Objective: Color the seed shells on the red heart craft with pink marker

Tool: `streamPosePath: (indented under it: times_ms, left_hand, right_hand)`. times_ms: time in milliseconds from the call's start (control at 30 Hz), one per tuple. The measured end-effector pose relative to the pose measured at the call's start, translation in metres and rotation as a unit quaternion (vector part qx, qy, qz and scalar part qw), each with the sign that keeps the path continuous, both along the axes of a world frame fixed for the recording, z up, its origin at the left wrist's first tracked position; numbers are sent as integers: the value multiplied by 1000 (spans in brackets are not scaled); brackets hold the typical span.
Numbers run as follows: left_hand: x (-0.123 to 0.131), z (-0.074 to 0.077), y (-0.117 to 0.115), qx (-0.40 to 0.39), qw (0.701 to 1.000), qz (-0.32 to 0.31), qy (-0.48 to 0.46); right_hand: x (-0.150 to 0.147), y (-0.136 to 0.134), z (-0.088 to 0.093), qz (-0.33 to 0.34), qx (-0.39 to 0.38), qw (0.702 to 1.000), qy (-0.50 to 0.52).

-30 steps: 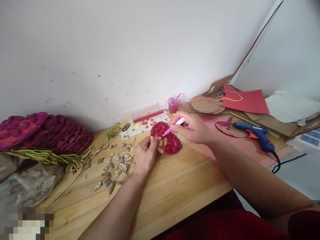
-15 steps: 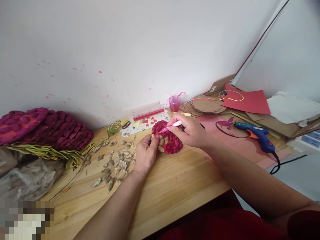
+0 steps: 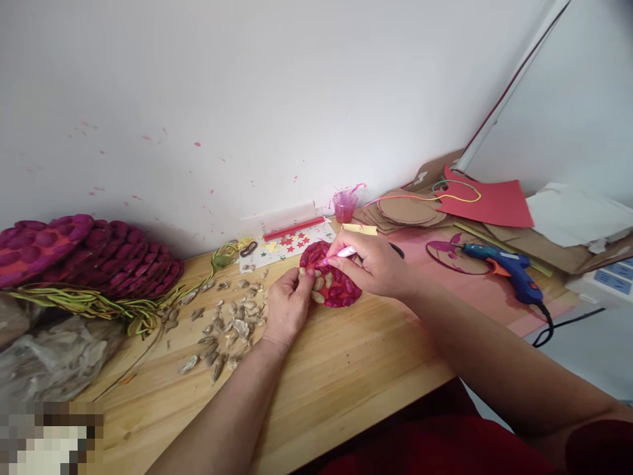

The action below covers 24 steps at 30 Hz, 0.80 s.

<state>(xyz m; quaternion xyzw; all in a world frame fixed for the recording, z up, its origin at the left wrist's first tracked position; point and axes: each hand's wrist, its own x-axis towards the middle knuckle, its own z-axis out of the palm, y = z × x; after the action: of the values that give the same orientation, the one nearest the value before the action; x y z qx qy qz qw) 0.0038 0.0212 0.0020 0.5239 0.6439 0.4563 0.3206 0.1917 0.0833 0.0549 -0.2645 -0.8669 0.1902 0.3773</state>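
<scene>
A round red disc (image 3: 341, 295) covered in peanut shells lies tilted at the middle of the table. Most of its shells are painted magenta; several near its left side are still tan. My left hand (image 3: 289, 300) grips the disc's left edge, thumb on top. Pinched in my right hand (image 3: 370, 264) is a white paintbrush (image 3: 347, 252), whose pink tip reaches the upper part of the disc; my fingers partly hide the tip. Loose peanut shells (image 3: 241, 328) are scattered on the wood left of my left hand.
Behind stands a plastic cup of magenta paint (image 3: 345, 206), near a sheet with star stickers (image 3: 287, 245). Cardboard discs (image 3: 410, 208), red paper (image 3: 487, 201) and a blue glue gun (image 3: 517, 267) lie right. Stacked magenta discs (image 3: 93, 254) with yellow-green cords (image 3: 93, 302) sit left.
My right hand has shifted slightly lower and the brush is tilted differently, its tip now closer to my fingers. My left hand keeps its hold on the disc.
</scene>
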Motion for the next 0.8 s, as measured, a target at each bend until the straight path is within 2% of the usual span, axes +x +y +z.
streamPosePath:
  times_ms: [133, 267, 567, 800]
  left_hand:
    - [0, -1, -1, 3, 1000, 3, -7]
    - [0, -1, 0, 0, 1000, 5, -10]
    - [-2, -2, 0, 6, 1000, 6, 1]
    - [-2, -3, 1, 3, 1000, 8, -22]
  right_hand:
    - [2, 0, 1, -10, 5, 1000, -6]
    - [7, 2, 4, 0, -24, 999, -27]
    - [6, 3, 4, 11, -37, 999, -16]
    - [11, 6, 7, -5, -35, 999, 6]
